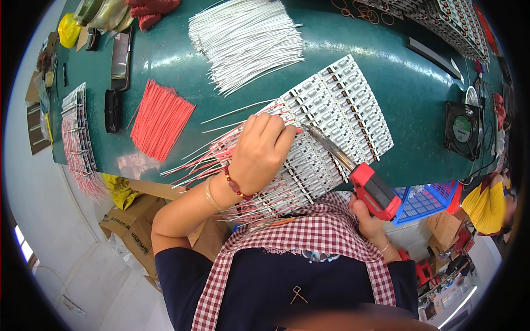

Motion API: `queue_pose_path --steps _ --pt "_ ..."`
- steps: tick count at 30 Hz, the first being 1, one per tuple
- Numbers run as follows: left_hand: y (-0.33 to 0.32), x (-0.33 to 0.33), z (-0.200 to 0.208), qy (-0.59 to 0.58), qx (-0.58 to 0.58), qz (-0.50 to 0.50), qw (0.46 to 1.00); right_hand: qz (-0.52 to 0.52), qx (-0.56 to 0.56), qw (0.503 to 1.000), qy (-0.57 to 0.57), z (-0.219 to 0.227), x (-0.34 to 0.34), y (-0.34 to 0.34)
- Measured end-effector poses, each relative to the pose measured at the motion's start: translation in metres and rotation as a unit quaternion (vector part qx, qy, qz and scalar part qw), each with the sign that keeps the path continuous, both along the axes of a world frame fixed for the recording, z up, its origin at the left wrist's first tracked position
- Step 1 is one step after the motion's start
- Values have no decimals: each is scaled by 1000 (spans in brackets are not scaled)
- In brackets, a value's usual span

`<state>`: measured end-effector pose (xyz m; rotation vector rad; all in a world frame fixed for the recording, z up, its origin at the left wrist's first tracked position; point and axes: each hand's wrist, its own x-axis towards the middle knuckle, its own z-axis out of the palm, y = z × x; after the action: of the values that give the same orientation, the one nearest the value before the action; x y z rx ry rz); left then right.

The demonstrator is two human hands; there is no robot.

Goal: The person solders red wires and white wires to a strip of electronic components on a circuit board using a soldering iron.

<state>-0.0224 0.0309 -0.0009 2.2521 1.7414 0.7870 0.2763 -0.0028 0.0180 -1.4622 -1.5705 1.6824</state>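
Observation:
My left hand (262,146) is closed, its fingers pinched at a red wire whose tip shows beside the thumb. Under it lies a panel of small white circuit boards (348,105), set at a slant over the table's near edge. Red and white wires (207,154) stick out leftward from the panel's left side. My right hand (367,220) grips the lower end of a red-and-black soldering iron (375,190). The iron's metal tip touches or hovers just above the boards, close to my left fingertips; I cannot tell which.
On the green table (165,58) are a bundle of white wires (248,41), a bundle of red wires (161,118), and a wired board panel (77,132) at the left. A small black fan (462,129) and stacked boards (455,25) stand right. A blue basket (422,204) sits below.

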Motion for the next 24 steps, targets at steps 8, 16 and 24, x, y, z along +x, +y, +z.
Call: queue_pose_path --steps 8,16,24 --pt "1 3 1 13 -12 4 1000 21 14 999 -46 -8 7 0" --pt "4 7 7 29 -30 4 999 34 21 996 -83 -8 14 -4" --pt "3 8 7 35 -35 17 999 29 8 997 -74 -7 11 -2"
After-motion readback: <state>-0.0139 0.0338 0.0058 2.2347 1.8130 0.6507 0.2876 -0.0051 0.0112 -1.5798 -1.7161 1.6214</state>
